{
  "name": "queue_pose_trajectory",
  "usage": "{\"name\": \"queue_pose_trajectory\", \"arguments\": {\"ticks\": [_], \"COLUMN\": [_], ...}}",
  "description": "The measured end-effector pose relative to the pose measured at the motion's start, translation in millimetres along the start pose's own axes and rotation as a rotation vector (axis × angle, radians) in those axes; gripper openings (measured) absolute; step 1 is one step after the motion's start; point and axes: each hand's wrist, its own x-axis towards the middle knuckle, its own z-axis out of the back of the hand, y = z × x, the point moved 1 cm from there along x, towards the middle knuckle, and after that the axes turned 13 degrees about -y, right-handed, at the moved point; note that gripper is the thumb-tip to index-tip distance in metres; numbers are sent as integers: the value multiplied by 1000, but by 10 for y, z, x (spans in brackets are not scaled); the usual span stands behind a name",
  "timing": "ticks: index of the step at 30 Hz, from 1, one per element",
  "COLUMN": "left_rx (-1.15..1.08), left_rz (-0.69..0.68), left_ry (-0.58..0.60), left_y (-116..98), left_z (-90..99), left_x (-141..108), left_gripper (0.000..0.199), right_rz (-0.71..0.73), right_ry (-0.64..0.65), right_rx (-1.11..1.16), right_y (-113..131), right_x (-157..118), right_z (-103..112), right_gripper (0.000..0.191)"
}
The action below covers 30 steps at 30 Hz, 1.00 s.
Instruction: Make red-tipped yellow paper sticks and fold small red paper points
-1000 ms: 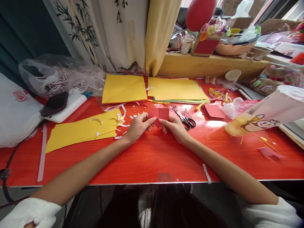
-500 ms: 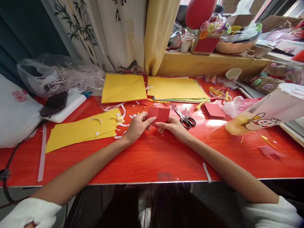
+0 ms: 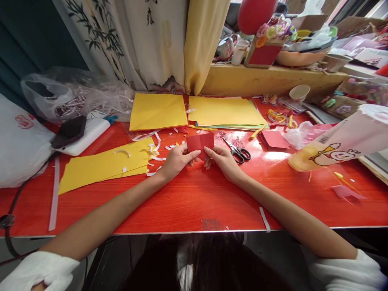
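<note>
A small piece of red paper (image 3: 200,141) with a crease down its middle is held up over the red table. Its left side is pinched by my left hand (image 3: 177,161), thumb in front and fingers behind. On the right side, my right hand (image 3: 222,161) grips the same paper, its thumb on the front face. Just beyond my right hand lie black-handled scissors (image 3: 239,154), blades pointing up and left. Yellow paper strips (image 3: 103,167) and white paper scraps (image 3: 156,151) lie left of my left hand.
Yellow paper stacks (image 3: 159,111) lie at the back by the curtain. To the right are a stack of red paper squares (image 3: 274,139) and a tilted drink cup (image 3: 330,141). A phone (image 3: 69,131) and a white plastic bag (image 3: 24,145) sit left. The table's front edge (image 3: 194,233) runs below my forearms.
The red paper has shifted slightly left and its crease shows more clearly. My right thumb has moved up and left onto the paper's front. My left hand stays nearly in place.
</note>
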Motion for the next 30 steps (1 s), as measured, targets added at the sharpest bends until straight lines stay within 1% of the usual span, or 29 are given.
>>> {"name": "queue_pose_trajectory", "arguments": {"ticks": [13, 17, 25, 30], "left_rx": [88, 99, 3, -6], "left_rz": [26, 20, -11, -41], "left_ry": [-34, -31, -37, -57], "left_y": [41, 49, -9, 14], "left_z": [3, 11, 7, 10], "left_x": [-12, -15, -4, 10], "left_gripper": [33, 33, 28, 25], "right_rz": [-19, -21, -6, -14], "right_ry": [-15, 8, 48, 60], "right_rx": [-9, -14, -14, -17], "right_y": [2, -15, -21, -14], "right_x": [-10, -7, 6, 2], "right_z": [-2, 4, 14, 13], "right_gripper": [35, 34, 28, 27]}}
